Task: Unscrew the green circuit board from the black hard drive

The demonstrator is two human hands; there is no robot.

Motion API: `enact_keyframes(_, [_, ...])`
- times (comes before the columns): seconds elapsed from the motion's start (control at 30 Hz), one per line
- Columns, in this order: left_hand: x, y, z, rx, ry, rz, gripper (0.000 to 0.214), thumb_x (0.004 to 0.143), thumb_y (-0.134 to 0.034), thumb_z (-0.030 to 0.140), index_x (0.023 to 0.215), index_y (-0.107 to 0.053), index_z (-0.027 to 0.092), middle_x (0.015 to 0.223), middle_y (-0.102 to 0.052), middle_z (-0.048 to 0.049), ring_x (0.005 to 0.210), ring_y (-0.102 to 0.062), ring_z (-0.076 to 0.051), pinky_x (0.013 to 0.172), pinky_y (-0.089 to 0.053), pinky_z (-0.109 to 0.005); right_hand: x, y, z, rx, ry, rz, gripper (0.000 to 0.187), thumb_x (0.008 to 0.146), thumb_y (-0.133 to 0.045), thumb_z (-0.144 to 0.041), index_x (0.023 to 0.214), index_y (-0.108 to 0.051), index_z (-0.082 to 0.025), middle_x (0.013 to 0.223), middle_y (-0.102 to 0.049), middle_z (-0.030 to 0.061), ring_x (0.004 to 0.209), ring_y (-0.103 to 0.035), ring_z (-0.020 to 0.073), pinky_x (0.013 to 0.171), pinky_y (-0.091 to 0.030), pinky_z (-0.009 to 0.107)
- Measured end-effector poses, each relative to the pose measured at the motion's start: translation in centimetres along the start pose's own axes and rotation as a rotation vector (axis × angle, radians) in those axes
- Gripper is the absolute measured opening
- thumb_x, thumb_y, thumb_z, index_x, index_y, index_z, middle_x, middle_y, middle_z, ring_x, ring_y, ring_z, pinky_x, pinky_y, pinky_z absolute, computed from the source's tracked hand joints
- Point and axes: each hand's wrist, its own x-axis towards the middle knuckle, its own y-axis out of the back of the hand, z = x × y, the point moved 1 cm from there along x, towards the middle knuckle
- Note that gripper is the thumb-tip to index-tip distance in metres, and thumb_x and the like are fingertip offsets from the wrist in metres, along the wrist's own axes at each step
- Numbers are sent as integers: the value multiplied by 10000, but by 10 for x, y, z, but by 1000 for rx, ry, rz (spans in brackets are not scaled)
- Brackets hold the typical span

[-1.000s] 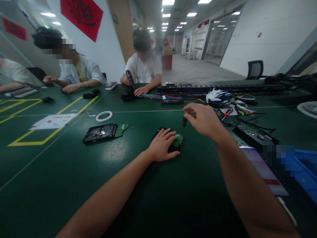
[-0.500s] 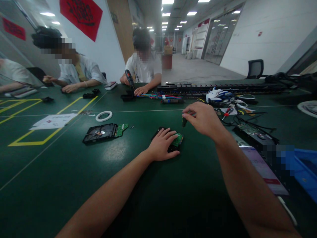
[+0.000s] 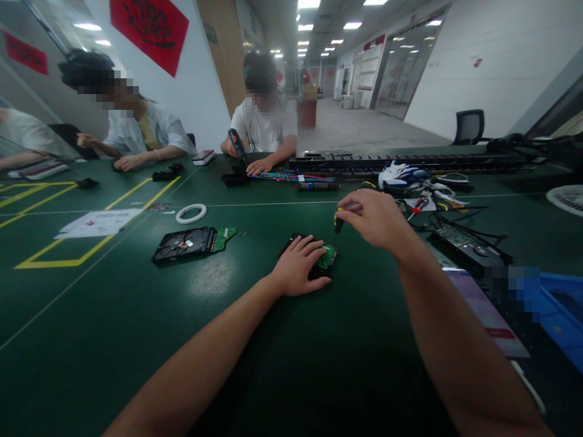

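In the middle of the table a hard drive (image 3: 326, 260) lies with its green circuit board facing up. My left hand (image 3: 298, 267) rests flat across it, fingers stretched out and thumb apart, hiding much of the drive. My right hand (image 3: 371, 217) pinches a small black and yellow screwdriver (image 3: 337, 224) by its upper end. The screwdriver stands nearly upright, its thin shaft pointing down at the drive's far right corner. Whether the tip sits in a screw is too small to tell. To the left lies another hard drive (image 3: 184, 244) with a green board (image 3: 225, 237) sticking out at its right end.
A white ring (image 3: 191, 213) and a paper sheet (image 3: 98, 223) lie on the left. On the right are gloves (image 3: 403, 176), cables, another drive (image 3: 473, 247) and a blue bin (image 3: 562, 309). Across the table a co-worker holds a power screwdriver (image 3: 237, 144).
The screwdriver has turned in my right fingers, and its yellow part now shows. My right hand has dipped very slightly. My left hand and the hard drive stay where they were.
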Motion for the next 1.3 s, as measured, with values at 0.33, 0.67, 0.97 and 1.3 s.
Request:
enact_keyframes(0.33, [0, 0, 0, 4, -9, -2, 824, 906, -604, 743, 1542, -505, 228, 1636, -478, -100, 1574, -326, -382, 1324, -188, -605, 0, 5, -10, -181, 6, -38, 231, 959, -610, -237, 1107, -779, -184, 1086, -785, 106, 884, -704, 245, 857, -508, 382])
enact_keyframes(0.67, [0, 0, 1, 1, -7, 10, 811, 911, -605, 734, 1541, -509, 233, 1634, -481, -97, 1578, -320, -379, 1329, -188, -599, 1, 1, -8, -125, 6, -6, 175, 963, -628, -274, 995, -777, -188, 1011, -765, 100, 810, -687, 232, 820, -512, 399])
enact_keyframes(0.97, [0, -1, 0, 12, -9, 7, 826, 913, -595, 741, 1546, -504, 218, 1640, -472, -102, 1576, -320, -383, 1327, -185, -606, 2, 1, -8, -84, 7, -37, 120, 952, -617, -208, 991, -727, -181, 1015, -757, 102, 832, -682, 235, 807, -499, 387])
enact_keyframes(1.3, [0, -3, -2, 11, -13, 12, 829, 905, -605, 744, 1544, -506, 225, 1636, -479, -98, 1572, -328, -384, 1327, -183, -607, 2, 1, -4, -87, 8, -65, 168, 955, -602, -201, 1041, -746, -188, 979, -769, 90, 858, -700, 238, 821, -495, 376])
